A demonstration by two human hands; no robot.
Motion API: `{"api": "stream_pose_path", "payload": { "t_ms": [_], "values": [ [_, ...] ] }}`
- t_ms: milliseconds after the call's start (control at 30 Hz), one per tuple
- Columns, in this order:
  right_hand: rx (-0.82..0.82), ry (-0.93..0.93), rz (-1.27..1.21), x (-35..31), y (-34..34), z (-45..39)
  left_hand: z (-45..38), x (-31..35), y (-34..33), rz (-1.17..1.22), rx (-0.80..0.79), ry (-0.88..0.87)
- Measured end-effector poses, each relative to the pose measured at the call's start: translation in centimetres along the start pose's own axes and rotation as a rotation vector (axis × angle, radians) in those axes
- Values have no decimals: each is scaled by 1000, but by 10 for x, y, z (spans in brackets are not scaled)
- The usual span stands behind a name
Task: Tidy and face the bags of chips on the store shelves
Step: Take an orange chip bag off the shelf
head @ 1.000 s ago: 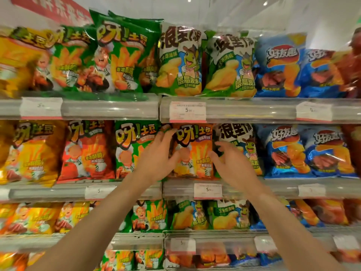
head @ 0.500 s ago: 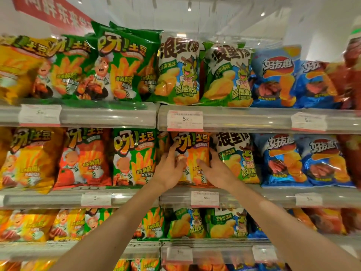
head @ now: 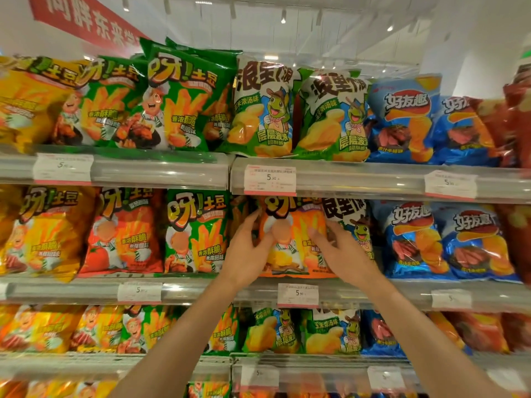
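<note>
both hands up on the orange bag (head: pixel 290 242) in the middle row, sitting on the second shelf (head: pixel 201 291) between the green bag (head: pixel 195 234) on its left and the white-and-green turtle bag (head: pixel 355 225) on its right. left hand (head: pixel 247 254) laid against the bag's left edge, fingers fairly straight and reaching up along the side, thumb on the front. looks more like pressing and steadying than a real clench. right hand (head: pixel 342 251) on the right edge, fingers spread and slightly curled over the seam where it meets the turtle bag, probably to keep that neighbour from riding over it. can't tell for sure if the right fingertips actually pinch the foil or just push. guessing the two-sided hold is there to square the bag up so the logo faces straight out and the bottom lines up with the shelf lip above the price tag (head: pixel 298 294). worth noting the bag's top is tucked under the upper shelf rail (head: pixel 373 179), so not much room to lift. blue bags (head: pixel 413 239) further right already look faced, well apart from the hands. puffy foil, so likely to slip or tip forward if let go too early.
</note>
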State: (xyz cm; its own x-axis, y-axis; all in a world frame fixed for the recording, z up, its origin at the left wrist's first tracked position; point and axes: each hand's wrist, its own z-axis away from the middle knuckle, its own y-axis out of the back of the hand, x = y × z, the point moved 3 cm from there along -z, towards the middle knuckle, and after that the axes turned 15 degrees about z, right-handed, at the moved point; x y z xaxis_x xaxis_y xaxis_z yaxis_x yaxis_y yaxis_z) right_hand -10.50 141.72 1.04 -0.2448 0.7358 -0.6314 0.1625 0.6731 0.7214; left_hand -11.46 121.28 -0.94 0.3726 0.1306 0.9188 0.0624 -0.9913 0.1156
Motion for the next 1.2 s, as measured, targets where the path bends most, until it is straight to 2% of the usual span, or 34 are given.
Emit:
{"api": "stream_pose_path", "payload": {
  "t_ms": [133,267,467,667,867,1200],
  "values": [
    [70,-24,-72,6,-2,37,33,-3,-6,146,15,74],
    [41,-48,-123,23,-22,67,67,-9,-10,235,-1,118],
    [50,-90,-104,26,-46,95,97,-15,-2,243,1,107],
    [50,-75,-176,1,-71,114,116,-27,31,288,19,143],
    [9,-90,-202,-60,-126,128,147,-30,120,296,17,138],
    [-139,-59,-275,-232,-292,157,215,-43,358,217,150,127]
  ]
}}
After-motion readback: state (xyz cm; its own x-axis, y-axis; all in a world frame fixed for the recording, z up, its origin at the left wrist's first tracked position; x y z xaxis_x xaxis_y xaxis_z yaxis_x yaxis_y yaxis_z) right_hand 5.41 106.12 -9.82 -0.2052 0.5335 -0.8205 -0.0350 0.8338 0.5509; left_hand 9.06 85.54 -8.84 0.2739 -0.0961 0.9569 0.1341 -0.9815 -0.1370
